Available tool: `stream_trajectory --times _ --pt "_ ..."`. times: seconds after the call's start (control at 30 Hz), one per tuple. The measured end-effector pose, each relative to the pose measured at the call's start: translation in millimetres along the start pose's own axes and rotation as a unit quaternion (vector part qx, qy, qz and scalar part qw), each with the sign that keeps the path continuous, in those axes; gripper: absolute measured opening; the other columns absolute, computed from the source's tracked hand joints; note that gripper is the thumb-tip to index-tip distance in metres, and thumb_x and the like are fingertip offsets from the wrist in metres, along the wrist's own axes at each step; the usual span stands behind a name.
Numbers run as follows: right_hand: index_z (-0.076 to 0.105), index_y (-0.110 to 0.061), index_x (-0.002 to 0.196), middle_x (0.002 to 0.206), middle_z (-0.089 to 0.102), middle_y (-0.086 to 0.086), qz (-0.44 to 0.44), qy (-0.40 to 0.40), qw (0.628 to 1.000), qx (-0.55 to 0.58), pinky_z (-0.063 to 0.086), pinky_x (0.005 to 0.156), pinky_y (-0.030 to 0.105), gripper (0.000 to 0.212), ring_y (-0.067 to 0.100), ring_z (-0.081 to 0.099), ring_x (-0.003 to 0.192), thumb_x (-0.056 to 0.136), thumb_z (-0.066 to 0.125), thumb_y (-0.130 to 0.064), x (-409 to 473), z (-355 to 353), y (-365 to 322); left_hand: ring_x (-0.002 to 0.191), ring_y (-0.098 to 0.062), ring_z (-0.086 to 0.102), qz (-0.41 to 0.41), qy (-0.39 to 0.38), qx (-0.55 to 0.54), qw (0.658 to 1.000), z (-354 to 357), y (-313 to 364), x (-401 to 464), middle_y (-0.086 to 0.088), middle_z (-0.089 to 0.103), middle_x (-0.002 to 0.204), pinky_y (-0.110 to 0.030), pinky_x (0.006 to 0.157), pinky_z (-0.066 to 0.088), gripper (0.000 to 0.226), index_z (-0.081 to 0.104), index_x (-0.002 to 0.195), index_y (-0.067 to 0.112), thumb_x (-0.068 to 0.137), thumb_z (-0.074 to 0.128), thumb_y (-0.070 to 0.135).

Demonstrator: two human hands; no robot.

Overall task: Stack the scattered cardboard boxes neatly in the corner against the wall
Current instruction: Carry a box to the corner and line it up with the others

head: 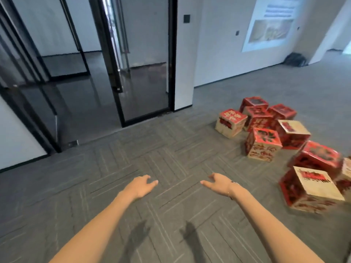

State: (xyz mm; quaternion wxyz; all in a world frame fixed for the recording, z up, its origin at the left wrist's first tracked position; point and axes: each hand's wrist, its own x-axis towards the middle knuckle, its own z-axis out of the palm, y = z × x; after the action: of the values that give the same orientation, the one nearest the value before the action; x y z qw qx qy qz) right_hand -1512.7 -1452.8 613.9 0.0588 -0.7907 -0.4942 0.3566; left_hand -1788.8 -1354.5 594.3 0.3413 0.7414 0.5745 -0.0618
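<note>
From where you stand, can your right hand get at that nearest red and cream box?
Probably yes. The right hand is open and empty, and only bare carpet lies between it and the nearest box; it hangs short of it, so a reach rightward seems needed.

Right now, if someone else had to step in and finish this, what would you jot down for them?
Left hand: open, holds nothing, out over the carpet.
Right hand: open, holds nothing.
Boxes: red and cream cardboard boxes lie scattered on the floor to the right, some tilted; the nearest box sits just right of the right hand.
Done: nothing stacked.
Left: carry every box to the corner and stack them against the wall.
</note>
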Motion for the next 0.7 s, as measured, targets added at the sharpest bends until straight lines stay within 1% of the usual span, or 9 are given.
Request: stream_trajectory --times 0.07,0.2,0.33,0.5,0.6,0.7 --pt "0.036 -0.005 0.140 0.144 0.042 0.010 0.027 0.020 0.999 0.011 0.034 0.109 0.031 0.072 0.023 0.042 0.132 0.089 0.049 -0.054 1 -29 42 0.129 -0.026 0.046 0.028 -0.006 0.013 1.000 10 52 27 -0.011 0.044 0.144 -0.034 0.105 0.038 0.066 0.039 0.142 0.017 0.092 0.042 0.059" --pt "0.034 -0.008 0.142 0.144 0.041 0.011 0.078 0.059 0.994 0.051 0.036 0.107 0.031 0.071 0.024 0.043 0.131 0.089 0.048 -0.054 3 -75 111 0.129 -0.026 0.044 0.077 -0.021 0.034 0.996 29 145 74 -0.012 0.040 0.146 -0.035 0.103 0.039 0.066 0.038 0.142 0.018 0.091 0.042 0.059" --pt "0.035 -0.010 0.141 0.145 0.041 0.009 0.123 0.095 0.982 0.106 0.035 0.108 0.030 0.068 0.022 0.043 0.131 0.090 0.049 -0.053 5 -107 169 0.126 -0.023 0.049 0.123 -0.057 0.078 0.988 48 223 114 -0.008 0.047 0.142 -0.033 0.102 0.041 0.066 0.039 0.142 0.016 0.092 0.043 0.058" --pt "0.036 -0.008 0.141 0.144 0.042 0.010 0.177 0.125 0.965 0.150 0.035 0.106 0.029 0.067 0.021 0.043 0.131 0.091 0.049 -0.051 19 -144 237 0.124 -0.022 0.051 0.175 -0.091 0.139 0.970 68 313 171 -0.008 0.047 0.142 -0.032 0.101 0.042 0.066 0.043 0.140 0.016 0.091 0.044 0.059" --pt "0.037 -0.008 0.140 0.143 0.043 0.010 0.205 0.147 0.953 0.168 0.038 0.105 0.030 0.069 0.022 0.044 0.130 0.089 0.049 -0.053 34 -169 276 0.126 -0.024 0.049 0.209 -0.104 0.165 0.958 77 373 211 -0.008 0.047 0.142 -0.032 0.103 0.040 0.065 0.045 0.138 0.017 0.089 0.046 0.060" --pt "0.035 -0.008 0.141 0.144 0.042 0.011 0.240 0.167 0.935 0.198 0.037 0.105 0.030 0.069 0.022 0.043 0.131 0.090 0.049 -0.052 48 -196 311 0.128 -0.024 0.047 0.242 -0.122 0.190 0.944 86 435 250 -0.008 0.046 0.143 -0.031 0.102 0.038 0.066 0.044 0.139 0.016 0.090 0.045 0.060"
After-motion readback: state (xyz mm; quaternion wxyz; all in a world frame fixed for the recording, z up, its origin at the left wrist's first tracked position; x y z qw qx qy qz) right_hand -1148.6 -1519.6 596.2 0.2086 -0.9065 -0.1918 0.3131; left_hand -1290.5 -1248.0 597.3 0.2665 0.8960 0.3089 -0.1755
